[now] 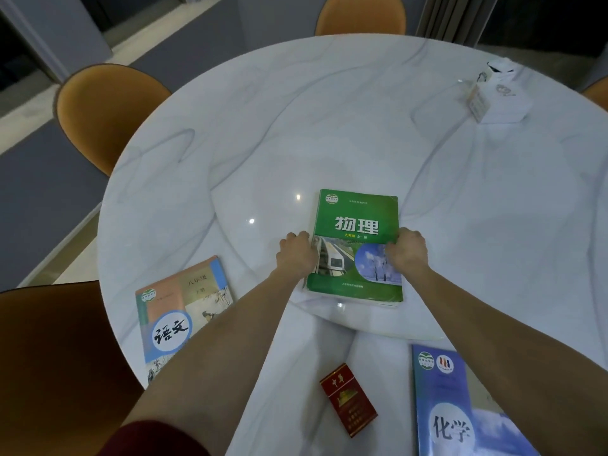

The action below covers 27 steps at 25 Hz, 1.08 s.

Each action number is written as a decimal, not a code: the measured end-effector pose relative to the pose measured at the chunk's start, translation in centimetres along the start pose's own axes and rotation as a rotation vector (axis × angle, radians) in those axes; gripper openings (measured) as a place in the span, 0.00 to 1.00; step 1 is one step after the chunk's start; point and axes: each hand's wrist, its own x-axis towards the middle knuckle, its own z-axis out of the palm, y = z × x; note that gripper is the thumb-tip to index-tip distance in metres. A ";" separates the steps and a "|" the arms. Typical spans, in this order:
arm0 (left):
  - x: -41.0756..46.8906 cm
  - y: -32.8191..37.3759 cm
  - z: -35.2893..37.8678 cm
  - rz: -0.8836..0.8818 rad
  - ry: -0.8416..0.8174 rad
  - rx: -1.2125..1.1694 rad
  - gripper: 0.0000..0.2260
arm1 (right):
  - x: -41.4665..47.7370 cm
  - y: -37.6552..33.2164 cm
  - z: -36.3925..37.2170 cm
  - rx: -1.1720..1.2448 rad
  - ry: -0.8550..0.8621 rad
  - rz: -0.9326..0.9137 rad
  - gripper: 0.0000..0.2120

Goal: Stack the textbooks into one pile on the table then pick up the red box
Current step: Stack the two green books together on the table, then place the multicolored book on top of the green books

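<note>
Green-covered, the physics textbook [357,246] lies flat near the middle of the white marble worktop [329,126], and I have it between both hands. My left hand [296,255] is curled around its left edge, my right hand [406,253] is closed on its right edge, fingers tucked at the sides, so the book sits squarely between my wrists. Nearer to me on the left, partly under my left forearm, lies the language textbook [177,311], well apart from the green one. At the near right edge is the blue chemistry textbook [450,406]. Between my forearms, close to my body, rests the red box [348,399], untouched and clear of both hands. A white tissue box [500,97] stands far off on the right.
</note>
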 end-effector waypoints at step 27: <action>-13.4 -24.4 -2.9 -0.359 0.233 0.142 0.17 | -16.6 -15.0 16.2 -0.615 -0.235 -0.950 0.18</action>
